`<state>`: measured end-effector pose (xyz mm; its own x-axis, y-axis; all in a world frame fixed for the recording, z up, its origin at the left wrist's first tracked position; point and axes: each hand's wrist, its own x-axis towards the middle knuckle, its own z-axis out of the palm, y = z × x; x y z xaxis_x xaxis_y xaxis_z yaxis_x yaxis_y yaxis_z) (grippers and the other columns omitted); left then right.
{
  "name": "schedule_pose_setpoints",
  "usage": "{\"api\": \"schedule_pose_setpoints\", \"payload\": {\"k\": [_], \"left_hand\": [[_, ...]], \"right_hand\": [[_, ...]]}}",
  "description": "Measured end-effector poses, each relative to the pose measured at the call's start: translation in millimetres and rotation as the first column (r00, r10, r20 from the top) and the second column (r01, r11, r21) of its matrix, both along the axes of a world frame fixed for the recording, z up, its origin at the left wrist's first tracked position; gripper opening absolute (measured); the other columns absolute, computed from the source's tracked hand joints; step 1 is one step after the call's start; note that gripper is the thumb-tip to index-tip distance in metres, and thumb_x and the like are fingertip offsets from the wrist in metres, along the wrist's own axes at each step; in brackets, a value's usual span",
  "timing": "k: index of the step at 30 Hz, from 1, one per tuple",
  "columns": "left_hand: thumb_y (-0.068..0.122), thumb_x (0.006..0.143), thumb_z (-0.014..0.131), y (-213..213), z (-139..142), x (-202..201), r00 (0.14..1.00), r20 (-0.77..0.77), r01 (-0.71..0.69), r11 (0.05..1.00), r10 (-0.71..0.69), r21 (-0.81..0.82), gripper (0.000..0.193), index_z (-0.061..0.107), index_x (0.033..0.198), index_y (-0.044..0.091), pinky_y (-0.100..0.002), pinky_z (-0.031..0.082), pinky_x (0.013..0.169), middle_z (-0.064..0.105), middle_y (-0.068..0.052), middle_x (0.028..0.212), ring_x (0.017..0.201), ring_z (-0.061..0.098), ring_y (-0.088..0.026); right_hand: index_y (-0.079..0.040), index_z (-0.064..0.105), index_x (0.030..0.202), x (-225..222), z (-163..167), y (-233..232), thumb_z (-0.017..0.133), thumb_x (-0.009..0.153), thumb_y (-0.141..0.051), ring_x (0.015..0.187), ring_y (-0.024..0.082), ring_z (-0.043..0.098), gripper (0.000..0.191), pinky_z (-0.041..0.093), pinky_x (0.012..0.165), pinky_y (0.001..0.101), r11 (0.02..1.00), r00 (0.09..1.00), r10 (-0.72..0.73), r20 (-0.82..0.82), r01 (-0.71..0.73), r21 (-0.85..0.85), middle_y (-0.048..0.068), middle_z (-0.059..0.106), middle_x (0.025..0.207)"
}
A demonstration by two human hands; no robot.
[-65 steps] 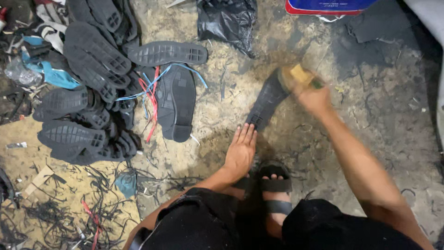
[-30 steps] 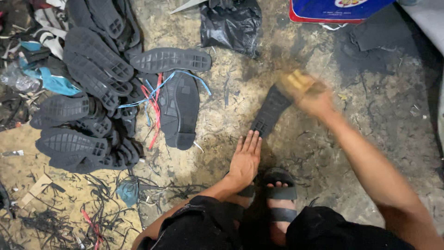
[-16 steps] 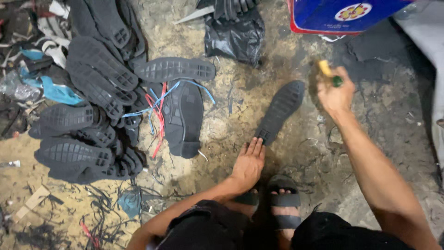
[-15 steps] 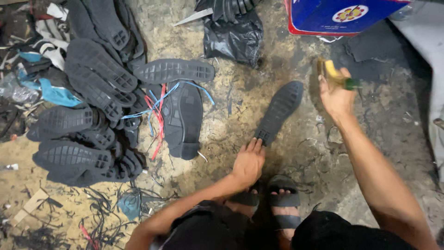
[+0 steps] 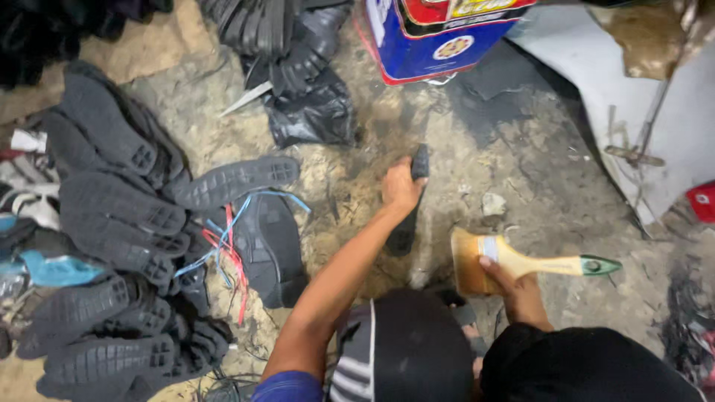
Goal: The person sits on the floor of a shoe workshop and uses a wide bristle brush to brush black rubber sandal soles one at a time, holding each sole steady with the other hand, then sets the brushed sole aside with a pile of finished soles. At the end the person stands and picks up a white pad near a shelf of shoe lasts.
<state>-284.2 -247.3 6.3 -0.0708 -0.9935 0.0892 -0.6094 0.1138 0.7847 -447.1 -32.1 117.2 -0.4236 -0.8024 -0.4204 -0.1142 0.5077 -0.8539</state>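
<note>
Rough, dirty ground of packed earth and stained concrete, littered with scraps; dim workshop corner, seen from above; blue and red box at the top edge; crumpled black plastic bag just left of it; pale sheet spread at upper right; heap of black shoe soles piled along the left, tread up, with blue and red strings trailing across one of them.

Left hand stretched forward, fingers curled shut round the upper part of a black shoe sole; sole near the middle of the ground, below the box; long axis running roughly away from the body, top end pointing toward the box, lower end toward the knees; lifted or resting at the lower end, cannot tell.

Right hand closed round the wooden handle of a wide paintbrush; brush lying about level, long axis left to right, bristles at the left and near the sole's lower end, green-tipped handle end pointing right.

Dark-clothed knees at the bottom edge.
</note>
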Motion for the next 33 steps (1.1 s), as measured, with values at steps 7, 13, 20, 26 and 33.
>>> {"api": "schedule_pose_setpoints", "payload": {"k": [7, 13, 20, 26, 33], "left_hand": [[0.019, 0.092, 0.073, 68, 46, 30, 0.705, -0.677, -0.11, 0.975, 0.212, 0.19, 0.03, 0.062, 0.114, 0.003, -0.037, 0.057, 0.082, 0.073, -0.012, 0.1, 0.09, 0.07, -0.02], [0.004, 0.09, 0.069, 155, 9, 65, 0.597, -0.757, -0.018, 0.948, 0.265, 0.317, 0.047, 0.057, 0.135, 0.003, -0.039, 0.056, 0.096, 0.068, -0.016, 0.121, 0.11, 0.066, -0.025], [0.01, 0.087, 0.059, 218, -12, 45, 0.816, 0.476, 0.264, 0.945, -0.326, 0.194, 0.062, 0.048, 0.148, 0.0, -0.049, 0.02, 0.125, 0.039, -0.017, 0.162, 0.155, 0.027, -0.037], [0.026, 0.09, 0.05, 223, -24, 26, 0.445, 0.719, 0.408, 0.836, -0.534, 0.368, 0.069, 0.038, 0.151, -0.005, -0.051, 0.011, 0.122, 0.024, -0.024, 0.165, 0.153, 0.015, -0.042], [0.023, 0.094, 0.049, 216, -24, 17, 0.513, 0.623, 0.426, 0.806, -0.59, 0.411, 0.059, 0.045, 0.147, -0.004, -0.052, 0.017, 0.124, 0.023, -0.029, 0.164, 0.153, 0.02, -0.045]], "right_hand": [[0.002, 0.07, 0.125, -2, 25, 17, 0.075, 0.085, -0.031, 0.105, 0.018, 0.067, 0.052, 0.05, 0.094, 0.0329, 0.999, 0.999, -0.035, -0.001, 0.035, 0.01, 0.007, 0.075, 0.114], [0.0, 0.068, 0.123, -3, -9, 9, 0.076, 0.084, -0.027, 0.094, 0.016, 0.069, 0.048, 0.054, 0.08, 0.033, 1.0, 0.988, 0.011, 0.157, -0.011, 0.003, 0.006, 0.074, 0.108], [0.005, 0.07, 0.12, 0, -152, -17, 0.073, 0.095, -0.029, 0.091, 0.023, 0.067, 0.042, 0.054, 0.08, 0.0376, 0.906, 0.901, 0.423, 0.101, -0.419, -0.055, 0.016, 0.073, 0.105], [-0.017, 0.068, 0.134, -52, -131, -187, 0.059, 0.095, -0.019, 0.137, 0.026, 0.058, 0.04, 0.046, 0.111, 0.04, 0.085, -0.092, 0.229, -0.969, -0.99, 0.114, 0.004, 0.059, 0.151], [-0.015, 0.068, 0.136, -15, -101, -191, 0.067, 0.102, -0.028, 0.128, 0.019, 0.067, 0.036, 0.053, 0.112, 0.0431, 0.025, 0.072, 0.392, -0.917, -0.997, -0.068, 0.004, 0.072, 0.134]]}}
